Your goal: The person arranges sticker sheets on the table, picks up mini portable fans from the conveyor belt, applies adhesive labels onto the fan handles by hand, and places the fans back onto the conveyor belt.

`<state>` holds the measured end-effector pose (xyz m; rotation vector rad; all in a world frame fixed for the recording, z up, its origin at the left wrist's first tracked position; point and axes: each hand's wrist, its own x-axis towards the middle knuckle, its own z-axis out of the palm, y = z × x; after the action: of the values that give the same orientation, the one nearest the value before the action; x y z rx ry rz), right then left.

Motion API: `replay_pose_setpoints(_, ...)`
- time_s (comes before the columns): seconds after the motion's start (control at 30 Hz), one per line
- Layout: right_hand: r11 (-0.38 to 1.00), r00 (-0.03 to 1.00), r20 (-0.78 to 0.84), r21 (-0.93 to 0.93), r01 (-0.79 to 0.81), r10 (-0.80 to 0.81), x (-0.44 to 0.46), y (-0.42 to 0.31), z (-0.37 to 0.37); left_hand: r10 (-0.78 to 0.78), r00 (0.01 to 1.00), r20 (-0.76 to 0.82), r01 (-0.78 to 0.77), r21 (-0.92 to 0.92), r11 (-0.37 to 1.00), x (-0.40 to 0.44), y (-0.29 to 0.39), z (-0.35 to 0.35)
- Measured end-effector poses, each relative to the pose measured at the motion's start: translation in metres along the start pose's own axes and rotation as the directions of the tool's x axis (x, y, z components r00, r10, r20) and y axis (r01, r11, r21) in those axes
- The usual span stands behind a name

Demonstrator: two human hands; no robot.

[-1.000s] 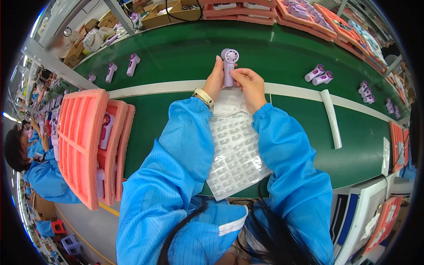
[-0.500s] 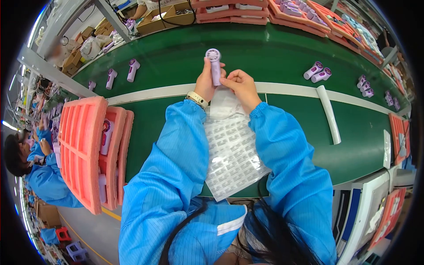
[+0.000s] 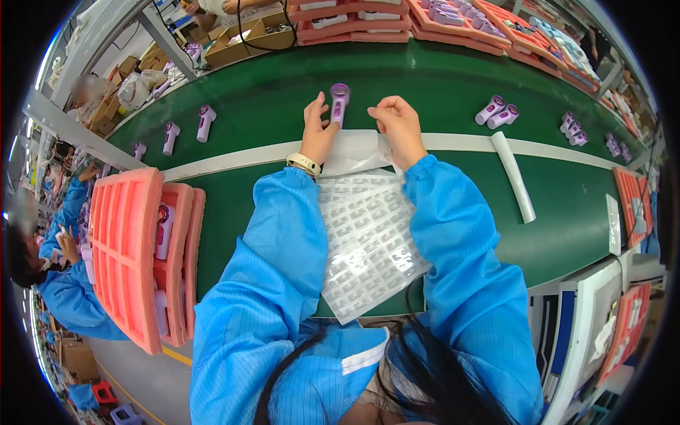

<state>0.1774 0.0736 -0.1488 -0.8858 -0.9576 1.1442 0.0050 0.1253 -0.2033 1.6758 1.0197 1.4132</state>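
Note:
A purple handheld fan (image 3: 339, 105) is on the green belt just beyond the white rail, its darker side showing. Beside its left edge, my left hand (image 3: 318, 134) has its fingers spread, with the thumb close to the handle's lower end; whether they touch is unclear. My right hand (image 3: 401, 131) is right of the fan and apart from it, fingers curled in a pinch; anything between the fingertips is too small to make out. Between my forearms lie printed label sheets (image 3: 368, 241) in clear film, with a white piece (image 3: 350, 152) at their top.
Pink foam trays (image 3: 127, 248) stand stacked at the left, near a co-worker in a blue sleeve (image 3: 78, 297). More fans (image 3: 204, 123) rest on the belt at both sides. A white roll (image 3: 515, 177) lies to the right. Other foam trays (image 3: 354, 32) line the far side.
The fan has turned to show its darker side and moved slightly left. My left hand has opened from around it. My right hand has moved away from it to the right.

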Motion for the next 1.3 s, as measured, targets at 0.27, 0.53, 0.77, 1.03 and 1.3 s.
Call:
replay_pose_setpoints(0.27, 0.186, 0.482, 0.733, -0.452, 0.873, -0.48, -0.035, 0.009, 0.019, 0.438, 0.867, 0.238, -0.448, 0.755, 0.478, -0.014, 0.018, 0.002)
replay_pose_setpoints(0.53, 0.165, 0.412, 0.788, -0.38, 0.91, -0.457, -0.045, 0.008, 0.026, 0.429, 0.839, 0.334, -0.477, 0.831, 0.287, -0.017, 0.03, 0.003)
replay_pose_setpoints(0.77, 0.243, 0.435, 0.76, -0.362, 0.9, -0.482, -0.048, 0.013, 0.028, 0.466, 0.818, 0.337, -0.52, 0.78, 0.35, -0.016, 0.029, 0.004)
replay_pose_setpoints(1.03, 0.12, 0.342, 0.776, -0.331, 0.936, -0.529, -0.047, 0.012, 0.027, 0.47, 0.824, 0.318, -0.526, 0.738, 0.423, -0.016, 0.033, 0.003)
replay_pose_setpoints(1.3, 0.044, 0.388, 0.699, -0.455, 0.889, -0.601, -0.033, -0.01, 0.01, 0.455, 0.829, 0.325, -0.535, 0.697, 0.478, -0.017, 0.037, 0.002)
